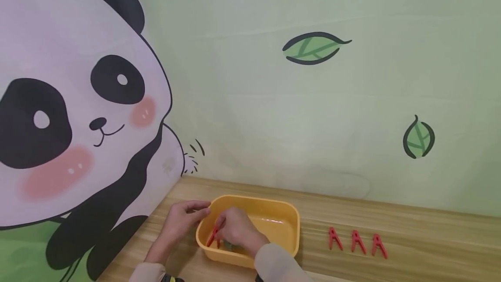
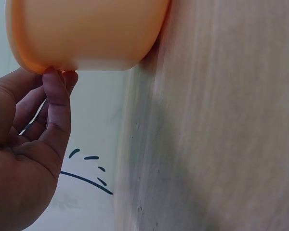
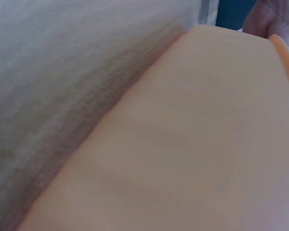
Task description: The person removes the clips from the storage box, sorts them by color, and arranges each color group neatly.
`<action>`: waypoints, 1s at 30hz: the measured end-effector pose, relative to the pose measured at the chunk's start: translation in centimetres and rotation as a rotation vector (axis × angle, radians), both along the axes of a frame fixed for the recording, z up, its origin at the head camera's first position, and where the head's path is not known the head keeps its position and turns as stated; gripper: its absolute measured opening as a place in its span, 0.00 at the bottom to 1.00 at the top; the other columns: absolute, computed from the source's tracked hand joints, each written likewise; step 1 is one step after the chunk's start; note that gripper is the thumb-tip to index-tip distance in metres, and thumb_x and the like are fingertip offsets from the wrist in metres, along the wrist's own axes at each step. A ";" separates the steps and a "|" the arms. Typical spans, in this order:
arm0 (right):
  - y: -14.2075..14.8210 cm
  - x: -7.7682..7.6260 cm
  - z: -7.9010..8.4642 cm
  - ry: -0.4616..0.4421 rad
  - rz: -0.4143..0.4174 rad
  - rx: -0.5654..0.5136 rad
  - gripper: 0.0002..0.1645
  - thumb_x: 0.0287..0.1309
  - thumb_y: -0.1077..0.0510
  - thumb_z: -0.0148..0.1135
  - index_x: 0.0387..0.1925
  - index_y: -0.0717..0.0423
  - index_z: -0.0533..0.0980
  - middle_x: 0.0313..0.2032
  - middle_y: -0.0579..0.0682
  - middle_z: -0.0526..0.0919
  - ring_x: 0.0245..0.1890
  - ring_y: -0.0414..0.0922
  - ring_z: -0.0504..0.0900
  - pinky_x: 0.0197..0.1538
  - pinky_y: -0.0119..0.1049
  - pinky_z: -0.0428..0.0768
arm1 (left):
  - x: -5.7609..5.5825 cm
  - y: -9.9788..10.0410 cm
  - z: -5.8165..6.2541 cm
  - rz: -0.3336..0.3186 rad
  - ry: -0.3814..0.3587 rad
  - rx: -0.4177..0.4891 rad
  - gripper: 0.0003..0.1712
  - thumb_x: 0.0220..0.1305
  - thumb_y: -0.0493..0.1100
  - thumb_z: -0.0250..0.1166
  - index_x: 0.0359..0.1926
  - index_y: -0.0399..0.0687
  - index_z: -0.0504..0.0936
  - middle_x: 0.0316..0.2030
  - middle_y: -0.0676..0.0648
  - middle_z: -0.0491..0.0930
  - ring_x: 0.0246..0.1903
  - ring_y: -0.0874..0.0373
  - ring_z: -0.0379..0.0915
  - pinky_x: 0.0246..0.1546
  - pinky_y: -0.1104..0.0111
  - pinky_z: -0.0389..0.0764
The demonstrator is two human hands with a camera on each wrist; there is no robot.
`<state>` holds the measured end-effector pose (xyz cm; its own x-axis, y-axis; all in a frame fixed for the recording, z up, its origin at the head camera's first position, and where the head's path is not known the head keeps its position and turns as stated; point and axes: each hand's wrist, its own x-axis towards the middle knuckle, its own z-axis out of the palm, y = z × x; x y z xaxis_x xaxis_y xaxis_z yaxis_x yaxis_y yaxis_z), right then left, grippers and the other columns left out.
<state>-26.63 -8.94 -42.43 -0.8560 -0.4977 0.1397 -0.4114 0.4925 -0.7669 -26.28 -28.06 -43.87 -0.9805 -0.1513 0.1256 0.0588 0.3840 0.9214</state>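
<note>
soft light, hazy right wrist view

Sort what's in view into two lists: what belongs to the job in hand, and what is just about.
Job:
- tub
- left hand, touching it
- right hand, inside it
- clip pinched there
- three clips beside the tub
- probably the greenish thing inside, mostly hidden

Just about:
- panda picture
- two leaf pictures
</note>
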 end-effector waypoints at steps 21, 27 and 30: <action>-0.2 -0.2 -1.2 0.020 -0.015 0.094 0.08 0.46 0.70 0.71 0.28 0.55 0.87 0.27 0.41 0.85 0.30 0.39 0.78 0.39 0.33 0.80 | -0.2 -0.1 -0.1 0.001 -0.005 -0.007 0.12 0.68 0.37 0.74 0.50 0.37 0.91 0.45 0.42 0.90 0.41 0.53 0.85 0.40 0.68 0.87; -0.4 0.2 -1.1 0.021 0.029 0.117 0.14 0.56 0.58 0.77 0.17 0.49 0.83 0.16 0.38 0.77 0.21 0.37 0.71 0.27 0.30 0.68 | -0.1 -0.1 0.0 0.003 -0.009 -0.009 0.12 0.68 0.38 0.74 0.50 0.38 0.91 0.46 0.42 0.90 0.43 0.52 0.86 0.42 0.66 0.88; -0.5 0.4 -1.1 0.041 0.028 0.162 0.20 0.56 0.54 0.79 0.14 0.46 0.80 0.12 0.36 0.72 0.19 0.37 0.69 0.24 0.30 0.64 | -0.1 -0.1 0.0 0.000 -0.006 -0.013 0.12 0.68 0.38 0.74 0.50 0.38 0.91 0.46 0.42 0.90 0.43 0.52 0.86 0.44 0.65 0.88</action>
<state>-26.27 -9.48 -43.55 -0.8365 -0.5405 0.0903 -0.4563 0.5958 -0.6609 -26.38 -28.20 -43.92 -0.9812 -0.1501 0.1215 0.0529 0.3959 0.9168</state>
